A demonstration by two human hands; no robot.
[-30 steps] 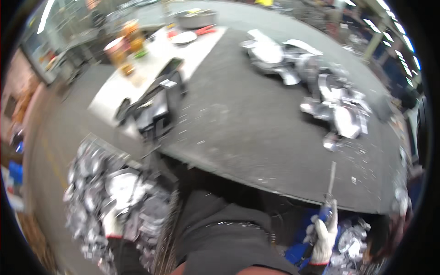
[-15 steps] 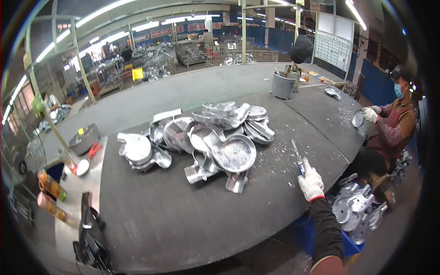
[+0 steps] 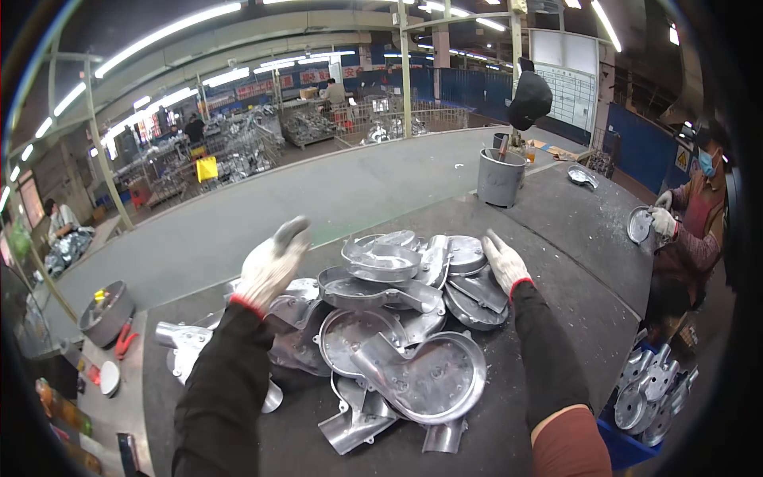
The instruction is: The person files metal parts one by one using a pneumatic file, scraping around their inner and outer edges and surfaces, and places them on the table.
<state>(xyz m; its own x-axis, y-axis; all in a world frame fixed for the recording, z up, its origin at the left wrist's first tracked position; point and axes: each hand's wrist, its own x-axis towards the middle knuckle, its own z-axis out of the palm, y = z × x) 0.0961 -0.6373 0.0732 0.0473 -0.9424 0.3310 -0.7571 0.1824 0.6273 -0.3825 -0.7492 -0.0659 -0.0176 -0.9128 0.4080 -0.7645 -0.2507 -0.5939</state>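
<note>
Both my hands wear white work gloves and hover over a heap of grey cast-metal housings (image 3: pixel 397 318) on the dark workbench (image 3: pixel 572 318). My left hand (image 3: pixel 270 262) is raised above the heap's left side, fingers loosely curled, holding nothing. My right hand (image 3: pixel 502 262) is spread flat over the heap's right side, close to a round metal shell (image 3: pixel 469 302), and it is empty. The nearest big piece, a pan-shaped housing with a spout (image 3: pixel 429 381), lies in front between my forearms.
A grey metal bucket (image 3: pixel 501 176) stands at the bench's far edge. At the right a co-worker (image 3: pixel 691 230) in gloves handles a round casting. A blue bin of castings (image 3: pixel 648 397) sits low right. Small tools and a bowl (image 3: pixel 103 314) lie at left.
My view swung from the bench side to face the heap. The right hand, which held a thin rod-like tool, is now empty over the heap; the left hand has come up into view.
</note>
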